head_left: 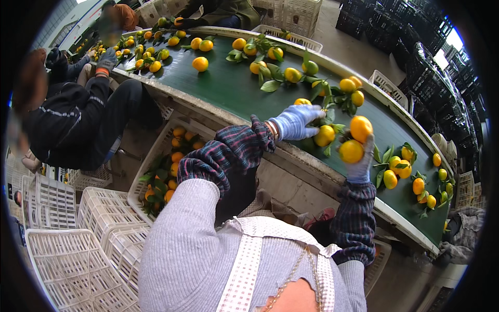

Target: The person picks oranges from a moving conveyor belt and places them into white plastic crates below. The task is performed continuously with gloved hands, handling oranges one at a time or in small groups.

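On the right, my right hand (360, 160) in a knit glove is closed around two orange citrus fruits (361, 129), one above the other, over a green conveyor belt (234, 87). My left hand (298, 121), in a blue-and-white glove, reaches over the belt with its fingers spread. Its fingertips are beside a yellow-orange citrus fruit (324, 135) with green leaves; whether they touch it is unclear. Another fruit (302, 101) lies just behind that hand. Leafy citrus clusters (397, 167) lie farther along the belt to the right.
A white plastic crate (134, 191) of leafy citrus stands by my left arm, with stacked white crates (74, 265) lower left. A co-worker in dark clothes (78, 121) sits at the left; others are at the far side. The belt's pale metal rim (218, 111) runs before me. Black crates (432, 82) stand upper right.
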Available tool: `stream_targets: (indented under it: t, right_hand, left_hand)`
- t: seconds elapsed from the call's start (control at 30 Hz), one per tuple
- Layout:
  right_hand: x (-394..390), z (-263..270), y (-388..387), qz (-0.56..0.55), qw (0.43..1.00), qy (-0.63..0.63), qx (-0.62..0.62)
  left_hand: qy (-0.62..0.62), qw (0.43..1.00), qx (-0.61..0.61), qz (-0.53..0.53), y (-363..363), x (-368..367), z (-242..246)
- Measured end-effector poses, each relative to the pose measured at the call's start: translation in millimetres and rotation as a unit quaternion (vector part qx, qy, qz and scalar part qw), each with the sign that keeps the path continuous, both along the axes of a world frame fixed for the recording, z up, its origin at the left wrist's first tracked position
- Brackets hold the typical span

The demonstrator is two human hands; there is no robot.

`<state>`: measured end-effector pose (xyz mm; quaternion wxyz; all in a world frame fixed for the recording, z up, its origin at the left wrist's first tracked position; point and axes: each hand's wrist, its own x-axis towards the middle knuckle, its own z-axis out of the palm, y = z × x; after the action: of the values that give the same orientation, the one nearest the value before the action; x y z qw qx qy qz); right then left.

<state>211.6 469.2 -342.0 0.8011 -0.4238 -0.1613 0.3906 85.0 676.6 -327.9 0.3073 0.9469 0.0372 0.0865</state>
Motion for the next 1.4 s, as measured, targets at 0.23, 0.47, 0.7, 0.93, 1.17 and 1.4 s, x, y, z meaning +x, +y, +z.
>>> stream_targets:
  t: [0.23, 0.47, 0.7, 0.93, 1.17, 1.4]
  right_hand:
    - [-48.2, 10.1, -130.4, -0.099, 0.986, 0.027, 0.135]
    - [-175.6, -49.0, -282.2, -0.412, 0.900, 0.120, -0.075]
    - [-210.5, -119.6, -282.0, -0.481, 0.782, 0.359, -0.168]
    - [-189.1, -67.9, -195.9, -0.470, 0.802, 0.012, -0.369]
    - [-174.3, 30.0, -20.7, -0.342, 0.889, -0.248, -0.176]
    - [-219.6, 61.0, 206.7, 0.051, 0.903, -0.403, -0.137]
  left_hand:
    - [-0.051, 0.997, 0.041, -0.038, 24.7, -34.5, -17.6]
    - [0.048, 0.999, 0.015, -0.008, 44.4, -55.3, -12.9]
    - [0.077, 0.997, 0.001, 0.022, 75.7, -84.7, 7.2]
    - [0.064, 0.997, -0.012, 0.032, 126.1, -125.1, 17.8]
    - [-0.033, 0.995, -0.068, 0.063, 173.6, -163.6, 16.0]
    - [-0.171, 0.944, 0.081, 0.271, 319.8, -266.0, 12.6]
